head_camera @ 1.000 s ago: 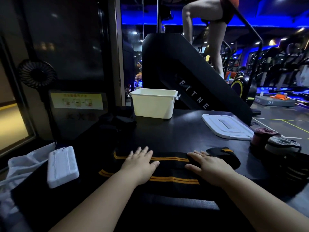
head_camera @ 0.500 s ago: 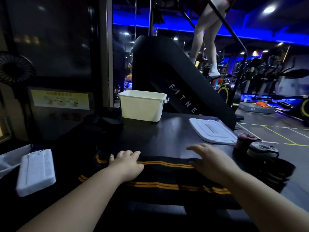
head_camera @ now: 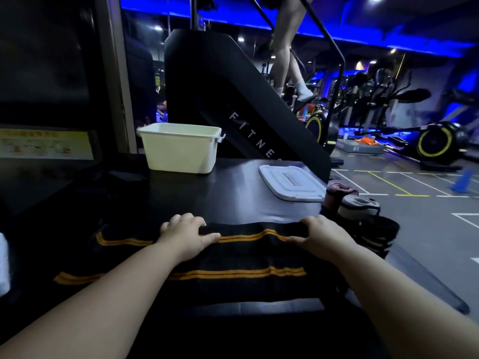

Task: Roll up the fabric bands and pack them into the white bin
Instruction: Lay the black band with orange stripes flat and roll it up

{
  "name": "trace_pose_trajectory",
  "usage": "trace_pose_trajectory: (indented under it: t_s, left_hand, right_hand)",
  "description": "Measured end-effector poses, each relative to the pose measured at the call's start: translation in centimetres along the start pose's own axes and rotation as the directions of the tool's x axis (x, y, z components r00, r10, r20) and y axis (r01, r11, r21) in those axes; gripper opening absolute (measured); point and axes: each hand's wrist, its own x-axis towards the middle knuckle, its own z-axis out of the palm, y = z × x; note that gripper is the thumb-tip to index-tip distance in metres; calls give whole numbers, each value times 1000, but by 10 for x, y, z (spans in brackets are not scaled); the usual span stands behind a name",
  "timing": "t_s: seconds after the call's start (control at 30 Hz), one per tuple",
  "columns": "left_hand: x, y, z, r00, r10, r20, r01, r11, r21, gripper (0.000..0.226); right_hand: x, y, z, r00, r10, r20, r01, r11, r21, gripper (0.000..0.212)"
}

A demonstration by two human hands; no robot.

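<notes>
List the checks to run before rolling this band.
1. Left hand has a grip on the far edge of the band: ok.
2. Right hand has a grip on the same edge: ok.
3. Band lies flat between the hands: ok.
4. Band's left end lies flat: cannot tell, too dark.
5. Bin is open, with the lid lying off to its right: ok.
6. Room left in the bin: cannot tell, its inside is hidden.

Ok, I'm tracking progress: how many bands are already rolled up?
3, at the table's right edge: a reddish roll farthest, a grey-white roll beside it, a dark striped bundle nearest. The white bin's inside is hidden. The left hand and right hand grip an unrolled black band.
</notes>
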Motion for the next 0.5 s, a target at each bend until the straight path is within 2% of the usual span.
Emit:
trace_pose_trajectory:
  t_s: [0.13,0.2,0.37,0.5]
  left_hand:
    - [0,-1,-7,999,8,-37,-18,967,-253,51]
    - [2,-3,-16,999,9,-40,-21,951,-309,53]
    - [0,2,-55,991,83,-105,-104,970,-221,49]
    - [-21,2,-72,994,95,44,-91,992,-90,44]
  right_hand:
    - [1,4,-2,994,-30,-101,38,996,83,38]
    - [-1,6,-10,993,-26,-114,44,987,153,34]
    - [-1,8,-40,988,-41,-147,80,960,270,30]
    - [-12,10,-53,996,-84,-34,90,939,331,31]
